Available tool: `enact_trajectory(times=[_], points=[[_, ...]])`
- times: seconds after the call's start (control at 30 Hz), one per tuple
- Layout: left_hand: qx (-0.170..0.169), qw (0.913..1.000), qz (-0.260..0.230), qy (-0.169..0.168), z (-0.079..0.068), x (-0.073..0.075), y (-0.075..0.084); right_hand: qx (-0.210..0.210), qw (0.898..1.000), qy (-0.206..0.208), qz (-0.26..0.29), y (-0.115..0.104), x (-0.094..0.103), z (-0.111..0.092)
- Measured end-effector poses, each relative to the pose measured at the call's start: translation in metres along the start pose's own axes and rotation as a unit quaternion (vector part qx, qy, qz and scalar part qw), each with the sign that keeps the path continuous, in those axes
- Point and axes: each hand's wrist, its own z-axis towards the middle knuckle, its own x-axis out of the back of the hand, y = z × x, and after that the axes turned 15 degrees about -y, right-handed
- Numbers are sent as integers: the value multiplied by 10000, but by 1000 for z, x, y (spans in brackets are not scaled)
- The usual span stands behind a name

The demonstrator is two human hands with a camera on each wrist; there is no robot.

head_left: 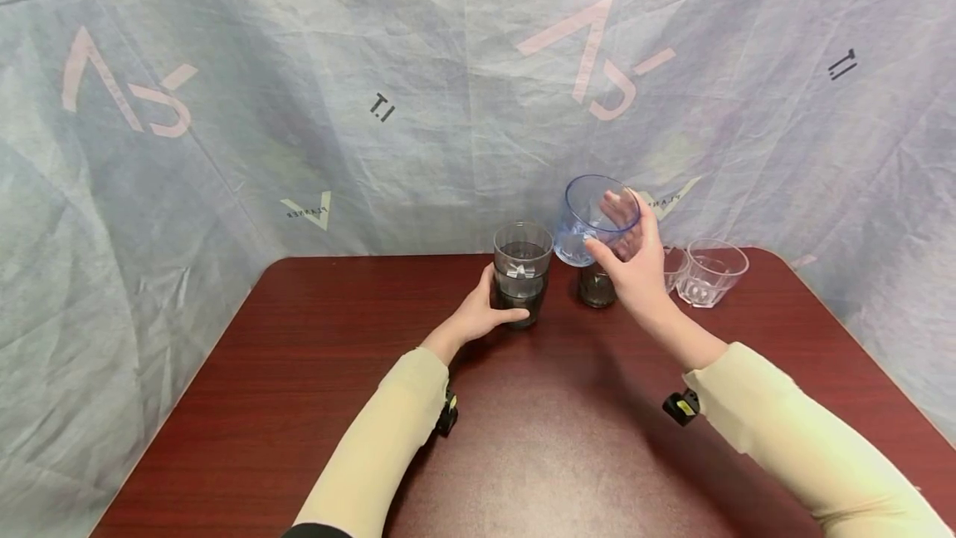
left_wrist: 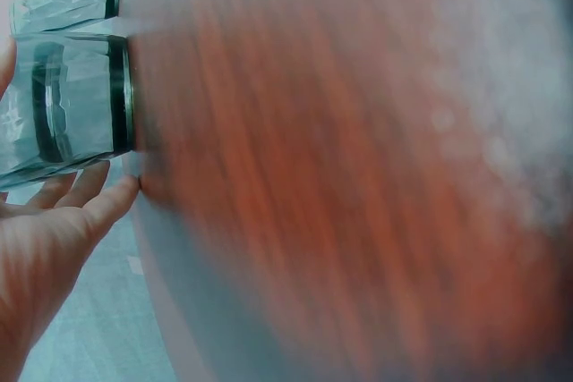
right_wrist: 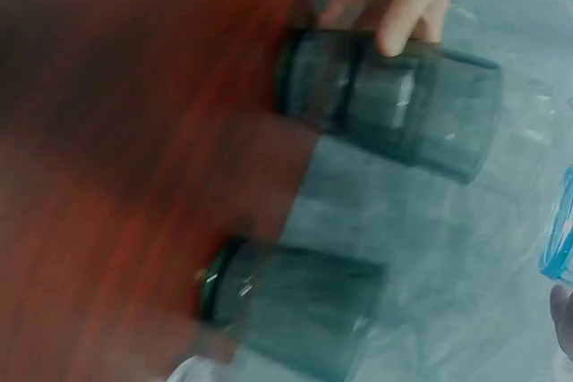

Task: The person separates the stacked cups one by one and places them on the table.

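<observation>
A person in cream sleeves works at a dark red table (head_left: 373, 405) hung round with pale wrinkled sheeting. Near the table's far edge the left hand (head_left: 478, 315) wraps its fingers and thumb round the base of a stack of grey cups (head_left: 521, 271), smoky and see-through, one nested in another, standing upright with the mouth to the ceiling. The right hand (head_left: 633, 264) holds a blue cup (head_left: 593, 218) in the air just right of the stack, thumb on the near wall and fingers showing through the far side. The blue cup is clear, pale-tinted plastic; it tilts, long axis leaning, its open mouth turned up and toward the camera. Below it, partly hidden by the right hand, a single grey cup (head_left: 596, 287) stands on the table. Farther right sit two clear cups (head_left: 709, 272), side by side and upright. The wrist views are blurred.
</observation>
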Motion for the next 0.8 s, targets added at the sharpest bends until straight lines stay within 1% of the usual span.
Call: enact_trajectory(times=[0.13,0.27,0.33,0.37,0.63,0.7,0.8], points=[[-10,10000,19,-6,0,0,1,-306,9994,-48,-136,1,15,-16],[-17,9999,-51,-128,-15,1,25,-682,9969,-107,-371,3,28,-32],[-18,9998,-99,-180,-21,2,37,-817,9952,-174,-510,5,33,-41],[-26,9998,-94,-200,-25,2,42,-847,9950,-217,-485,6,34,-46],[-19,9996,-135,-227,-24,2,41,-1291,9868,-527,-829,15,42,-80],[-26,9996,-149,-218,-23,2,41,-1435,9851,-554,-775,17,43,-86],[-44,9997,-183,-177,-15,1,27,-1730,9794,-598,-850,22,45,-94]])
